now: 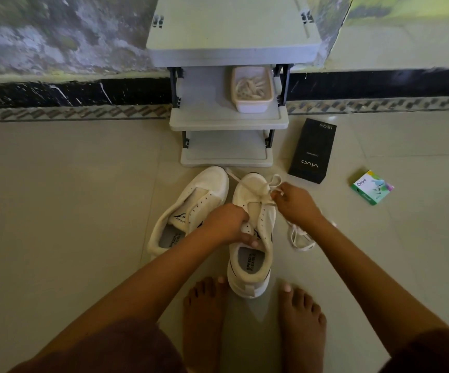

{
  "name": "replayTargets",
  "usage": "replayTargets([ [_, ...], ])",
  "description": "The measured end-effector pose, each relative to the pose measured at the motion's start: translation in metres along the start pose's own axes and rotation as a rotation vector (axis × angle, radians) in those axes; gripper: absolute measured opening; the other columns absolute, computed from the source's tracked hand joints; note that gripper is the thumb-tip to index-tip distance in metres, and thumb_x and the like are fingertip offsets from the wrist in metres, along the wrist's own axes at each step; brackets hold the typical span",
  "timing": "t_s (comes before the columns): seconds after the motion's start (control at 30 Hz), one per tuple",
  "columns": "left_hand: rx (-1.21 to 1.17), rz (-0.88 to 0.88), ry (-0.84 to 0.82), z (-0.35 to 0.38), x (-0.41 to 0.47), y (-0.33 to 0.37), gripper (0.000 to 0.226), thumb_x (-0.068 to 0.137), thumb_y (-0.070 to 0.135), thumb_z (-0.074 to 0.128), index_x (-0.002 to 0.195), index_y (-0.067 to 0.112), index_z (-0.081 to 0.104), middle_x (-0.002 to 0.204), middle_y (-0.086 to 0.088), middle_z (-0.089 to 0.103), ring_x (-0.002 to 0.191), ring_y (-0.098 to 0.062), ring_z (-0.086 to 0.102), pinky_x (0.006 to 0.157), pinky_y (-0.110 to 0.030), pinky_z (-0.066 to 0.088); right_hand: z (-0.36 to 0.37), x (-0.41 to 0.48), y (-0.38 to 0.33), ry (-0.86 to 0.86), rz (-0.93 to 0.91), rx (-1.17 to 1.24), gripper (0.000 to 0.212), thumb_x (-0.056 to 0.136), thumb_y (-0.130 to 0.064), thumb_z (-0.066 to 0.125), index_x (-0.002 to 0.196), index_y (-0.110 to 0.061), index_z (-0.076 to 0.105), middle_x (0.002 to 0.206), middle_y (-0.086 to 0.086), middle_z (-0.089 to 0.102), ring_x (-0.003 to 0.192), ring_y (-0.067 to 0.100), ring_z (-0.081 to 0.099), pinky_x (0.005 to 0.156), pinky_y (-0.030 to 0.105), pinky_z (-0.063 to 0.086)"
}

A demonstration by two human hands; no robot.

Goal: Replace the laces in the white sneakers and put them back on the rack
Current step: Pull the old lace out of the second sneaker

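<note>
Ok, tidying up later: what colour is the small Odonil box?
The Odonil box is mostly green; head view shows it.

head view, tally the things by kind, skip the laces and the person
sneakers: 2 (left sneaker, right sneaker)
boxes: 2 (black box, green box)
tub: 1
rack: 1
total: 6

Both arms (142, 286) reach forward from the near edge and come close together in the middle. The left hand (227, 224) has its fingers curled and grips the sneaker (249, 267) at its opening. The right hand (296, 204), just to its right, pinches a lace (267, 184) with its fingertips. Two bare feet (203, 319) stand near.
</note>
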State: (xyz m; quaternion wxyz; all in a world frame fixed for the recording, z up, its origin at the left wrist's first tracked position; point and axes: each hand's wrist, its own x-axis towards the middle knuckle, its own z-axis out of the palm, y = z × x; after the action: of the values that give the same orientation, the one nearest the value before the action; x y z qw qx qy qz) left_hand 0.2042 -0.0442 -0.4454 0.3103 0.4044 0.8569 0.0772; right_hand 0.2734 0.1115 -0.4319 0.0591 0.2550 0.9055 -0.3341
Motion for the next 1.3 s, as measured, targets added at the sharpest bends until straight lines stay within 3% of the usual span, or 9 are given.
replayTargets([
  [0.3, 0.009, 0.009, 0.026, 0.003, -0.001, -0.001, 0.067, 0.069, 0.059, 0.071, 0.116, 0.012, 0.062, 0.107, -0.006, 0.063, 0.100, -0.023, 0.059, 0.081, -0.033, 0.048, 0.021, 0.000, 0.017, 0.063, -0.139, -0.116, 0.018, 0.095, -0.018, 0.049, 0.104, -0.006, 0.060, 0.104, 0.010, 0.057, 0.087, 0.016, 0.050, 0.076, 0.021, 0.035],
  [0.43, 0.033, 0.018, 0.035, 0.004, 0.000, 0.000, 0.063, 0.069, 0.060, 0.071, 0.108, 0.012, 0.064, 0.098, -0.005, 0.064, 0.092, -0.023, 0.060, 0.075, -0.033, 0.048, -0.011, -0.005, -0.005, 0.196, -0.195, 0.309, 0.019, 0.098, -0.018, 0.044, 0.111, -0.008, 0.054, 0.118, 0.007, 0.046, 0.100, 0.013, 0.046, 0.086, 0.026, 0.042],
  [0.53, 0.040, 0.010, 0.025, 0.003, 0.000, 0.000, 0.066, 0.069, 0.060, 0.070, 0.114, 0.012, 0.062, 0.105, -0.005, 0.063, 0.097, -0.023, 0.059, 0.079, -0.034, 0.048, -0.030, -0.012, -0.023, 0.116, -0.237, 0.647, 0.029, 0.101, -0.023, 0.034, 0.124, -0.016, 0.051, 0.131, -0.003, 0.048, 0.109, 0.000, 0.048, 0.088, 0.017, 0.040],
  [0.6, 0.049, 0.013, 0.020, 0.002, -0.001, 0.001, 0.061, 0.069, 0.060, 0.070, 0.104, 0.011, 0.064, 0.096, -0.004, 0.063, 0.091, -0.022, 0.059, 0.074, -0.033, 0.046, -0.032, -0.014, -0.032, 0.035, -0.233, 0.904, 0.028, 0.101, -0.019, 0.032, 0.108, -0.015, 0.059, 0.119, 0.002, 0.060, 0.106, 0.008, 0.057, 0.089, 0.020, 0.045],
  [0.7, 0.034, 0.023, 0.024, 0.002, -0.002, 0.001, 0.055, 0.069, 0.059, 0.071, 0.091, 0.010, 0.063, 0.081, -0.001, 0.057, 0.080, -0.019, 0.056, 0.069, -0.032, 0.044, -0.026, -0.009, -0.038, 0.035, -0.030, 1.225, 0.030, 0.100, -0.014, 0.031, 0.078, -0.011, 0.050, 0.073, 0.007, 0.058, 0.067, 0.017, 0.057, 0.070, 0.028, 0.049],
  [0.83, 0.038, 0.023, 0.017, 0.001, -0.002, 0.002, 0.054, 0.070, 0.058, 0.071, 0.092, 0.010, 0.064, 0.089, -0.005, 0.063, 0.084, -0.021, 0.059, 0.075, -0.037, 0.050, -0.006, 0.006, -0.014, 0.103, 0.142, 0.640, 0.012, 0.099, -0.025, 0.039, 0.096, -0.017, 0.047, 0.081, 0.000, 0.051, 0.075, 0.013, 0.050, 0.063, 0.022, 0.040],
  [0.97, 0.064, 0.043, 0.041, 0.002, -0.001, 0.002, 0.053, 0.070, 0.058, 0.070, 0.093, 0.011, 0.064, 0.088, -0.003, 0.061, 0.085, -0.020, 0.058, 0.070, -0.032, 0.044, 0.015, 0.009, 0.009, 0.059, 0.060, 0.233, 0.025, 0.097, -0.019, 0.043, 0.118, -0.005, 0.050, 0.102, 0.006, 0.052, 0.085, 0.015, 0.048, 0.067, 0.023, 0.037],
  [1.13, 0.070, 0.034, 0.038, 0.004, 0.000, 0.001, 0.053, 0.072, 0.057, 0.069, 0.097, 0.010, 0.064, 0.096, -0.006, 0.062, 0.090, -0.021, 0.057, 0.073, -0.032, 0.044, 0.036, -0.001, 0.019, 0.008, -0.022, -0.021, 0.027, 0.092, -0.020, 0.053, 0.115, -0.006, 0.057, 0.111, 0.013, 0.056, 0.090, 0.023, 0.055, 0.072, 0.023, 0.037],
  [1.3, 0.074, 0.033, 0.046, 0.003, -0.001, 0.002, 0.053, 0.072, 0.057, 0.069, 0.098, 0.011, 0.065, 0.096, -0.004, 0.063, 0.088, -0.019, 0.057, 0.075, -0.033, 0.047, 0.035, 0.001, 0.021, 0.036, -0.033, -0.218, 0.015, 0.092, -0.017, 0.054, 0.098, -0.009, 0.065, 0.093, 0.010, 0.066, 0.074, 0.015, 0.053, 0.071, 0.021, 0.039],
])
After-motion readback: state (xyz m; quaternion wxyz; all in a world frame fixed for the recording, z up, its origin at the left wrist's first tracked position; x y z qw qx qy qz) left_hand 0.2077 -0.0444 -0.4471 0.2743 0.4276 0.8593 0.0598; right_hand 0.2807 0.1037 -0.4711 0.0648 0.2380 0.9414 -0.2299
